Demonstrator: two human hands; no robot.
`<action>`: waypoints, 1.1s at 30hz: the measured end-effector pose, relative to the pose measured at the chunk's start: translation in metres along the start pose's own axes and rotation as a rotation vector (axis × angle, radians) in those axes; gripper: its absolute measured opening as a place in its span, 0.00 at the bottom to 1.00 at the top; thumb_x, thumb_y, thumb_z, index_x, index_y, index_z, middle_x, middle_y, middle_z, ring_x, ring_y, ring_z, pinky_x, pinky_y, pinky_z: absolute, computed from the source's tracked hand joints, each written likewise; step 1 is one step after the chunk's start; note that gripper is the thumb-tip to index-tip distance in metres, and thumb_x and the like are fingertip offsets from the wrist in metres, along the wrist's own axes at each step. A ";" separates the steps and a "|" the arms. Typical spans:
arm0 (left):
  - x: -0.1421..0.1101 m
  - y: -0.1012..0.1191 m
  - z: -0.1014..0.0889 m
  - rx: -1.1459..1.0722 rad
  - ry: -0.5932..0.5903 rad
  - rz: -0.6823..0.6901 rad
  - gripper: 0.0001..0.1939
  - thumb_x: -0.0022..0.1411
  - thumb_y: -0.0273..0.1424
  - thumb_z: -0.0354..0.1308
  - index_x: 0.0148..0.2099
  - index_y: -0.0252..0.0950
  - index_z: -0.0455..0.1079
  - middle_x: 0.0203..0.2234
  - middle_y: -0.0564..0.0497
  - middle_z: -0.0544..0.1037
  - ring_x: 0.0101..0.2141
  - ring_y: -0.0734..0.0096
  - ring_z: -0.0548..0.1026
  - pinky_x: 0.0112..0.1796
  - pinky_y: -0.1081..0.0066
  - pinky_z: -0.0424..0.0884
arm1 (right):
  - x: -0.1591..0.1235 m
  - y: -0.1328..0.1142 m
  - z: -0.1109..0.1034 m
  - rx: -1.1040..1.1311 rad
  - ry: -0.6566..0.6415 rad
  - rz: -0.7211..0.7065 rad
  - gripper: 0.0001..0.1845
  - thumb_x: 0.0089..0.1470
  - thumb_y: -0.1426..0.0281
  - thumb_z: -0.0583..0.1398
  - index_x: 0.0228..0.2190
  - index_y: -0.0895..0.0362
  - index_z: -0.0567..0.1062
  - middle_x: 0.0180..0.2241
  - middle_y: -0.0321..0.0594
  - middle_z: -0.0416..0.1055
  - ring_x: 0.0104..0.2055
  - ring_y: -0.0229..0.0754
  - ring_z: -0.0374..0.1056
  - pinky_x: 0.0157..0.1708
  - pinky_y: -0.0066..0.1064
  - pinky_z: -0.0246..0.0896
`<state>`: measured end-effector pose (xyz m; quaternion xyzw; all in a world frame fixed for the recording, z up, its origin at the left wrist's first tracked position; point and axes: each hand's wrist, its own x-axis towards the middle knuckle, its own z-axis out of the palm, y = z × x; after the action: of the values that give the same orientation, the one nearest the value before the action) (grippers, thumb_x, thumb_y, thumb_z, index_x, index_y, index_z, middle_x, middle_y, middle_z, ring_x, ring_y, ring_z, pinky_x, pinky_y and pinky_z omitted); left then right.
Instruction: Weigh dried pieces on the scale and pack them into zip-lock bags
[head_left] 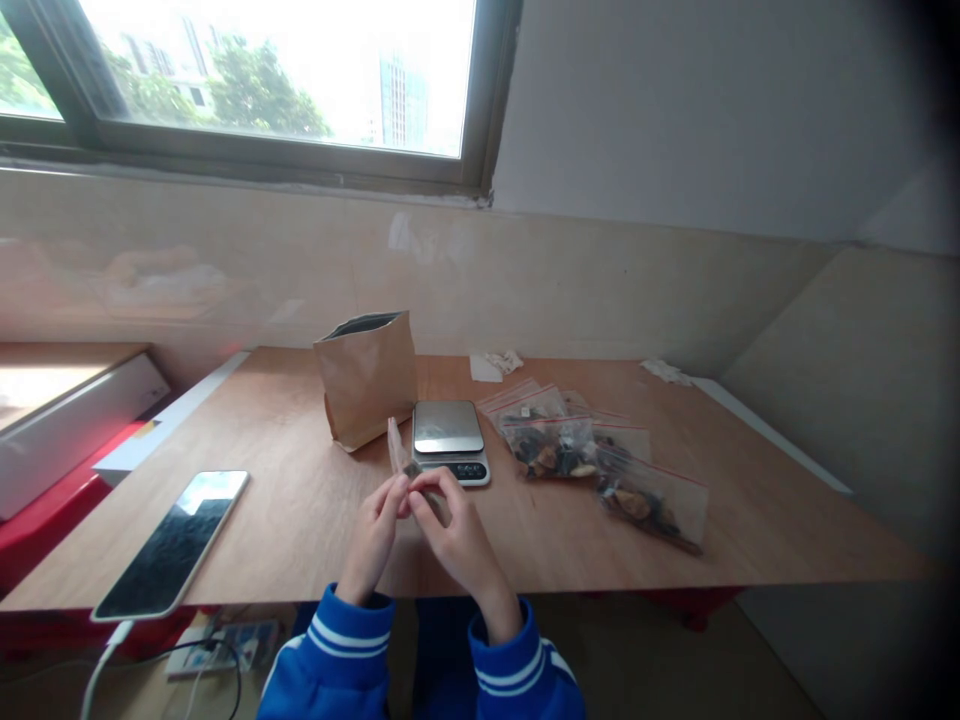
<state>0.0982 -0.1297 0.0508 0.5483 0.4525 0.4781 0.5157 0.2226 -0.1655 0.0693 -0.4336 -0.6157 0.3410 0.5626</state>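
My left hand [377, 530] and my right hand [454, 535] meet above the near edge of the wooden table [300, 500]. Both pinch a small clear zip bag [397, 452] that stands upright between the fingertips, with something dark at its bottom. Just behind the bag sits a small digital kitchen scale [450, 437] with a bare steel plate. An open brown paper bag [367, 375] stands upright to the left of the scale. Both my sleeves are blue with white stripes.
Several filled zip bags with red seals [592, 460] lie to the right of the scale. A phone [174, 540] lies face up at the left, its cable hanging to a power strip [217, 645] on the floor. Crumpled paper bits [495, 363] lie at the back edge.
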 end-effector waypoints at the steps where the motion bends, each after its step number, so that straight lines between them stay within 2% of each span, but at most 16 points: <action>1: 0.000 0.000 0.000 0.009 0.005 0.011 0.19 0.58 0.47 0.55 0.32 0.35 0.73 0.27 0.49 0.76 0.34 0.63 0.74 0.36 0.68 0.70 | 0.000 0.001 0.001 -0.018 0.012 -0.010 0.05 0.59 0.67 0.55 0.36 0.55 0.70 0.36 0.38 0.68 0.40 0.39 0.67 0.43 0.31 0.64; 6: -0.003 0.004 0.001 0.083 0.027 0.061 0.21 0.60 0.47 0.52 0.32 0.35 0.73 0.28 0.49 0.76 0.33 0.64 0.74 0.36 0.68 0.69 | 0.002 0.006 0.004 -0.241 0.086 -0.018 0.03 0.56 0.68 0.58 0.31 0.55 0.69 0.33 0.37 0.67 0.40 0.42 0.62 0.44 0.34 0.58; 10: -0.005 0.006 0.001 0.169 -0.007 0.113 0.21 0.62 0.46 0.50 0.31 0.34 0.72 0.27 0.50 0.76 0.31 0.66 0.73 0.36 0.69 0.68 | 0.000 0.008 0.002 -0.338 0.032 0.040 0.08 0.58 0.70 0.55 0.26 0.55 0.66 0.28 0.35 0.65 0.35 0.41 0.60 0.41 0.33 0.55; 13: -0.006 0.006 0.002 0.196 -0.028 0.129 0.19 0.63 0.44 0.49 0.32 0.35 0.71 0.26 0.51 0.75 0.32 0.66 0.72 0.36 0.70 0.68 | -0.001 0.009 0.001 -0.293 -0.029 0.074 0.10 0.59 0.69 0.53 0.25 0.55 0.64 0.26 0.34 0.64 0.32 0.39 0.60 0.36 0.30 0.55; 17: -0.007 0.005 0.002 0.229 -0.065 0.137 0.18 0.64 0.43 0.48 0.33 0.35 0.70 0.26 0.51 0.74 0.31 0.67 0.71 0.34 0.71 0.66 | -0.002 0.012 0.001 -0.152 -0.079 0.147 0.11 0.60 0.67 0.51 0.25 0.54 0.62 0.20 0.30 0.60 0.23 0.35 0.57 0.25 0.26 0.51; 25: -0.003 -0.001 -0.001 0.274 -0.174 0.166 0.19 0.65 0.41 0.47 0.27 0.36 0.65 0.23 0.53 0.68 0.28 0.71 0.68 0.32 0.73 0.64 | -0.001 0.024 0.001 -0.037 0.085 0.165 0.13 0.57 0.66 0.52 0.22 0.54 0.59 0.18 0.28 0.55 0.21 0.33 0.53 0.22 0.24 0.47; 33: -0.005 0.003 0.004 0.363 -0.114 0.240 0.19 0.64 0.39 0.48 0.22 0.36 0.64 0.21 0.54 0.67 0.25 0.73 0.66 0.28 0.74 0.60 | -0.001 0.029 0.002 -0.010 0.171 0.156 0.13 0.55 0.65 0.54 0.22 0.54 0.58 0.18 0.27 0.55 0.20 0.33 0.53 0.21 0.24 0.48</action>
<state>0.1011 -0.1348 0.0536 0.7081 0.4327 0.4152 0.3727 0.2249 -0.1549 0.0424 -0.5104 -0.5316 0.3422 0.5829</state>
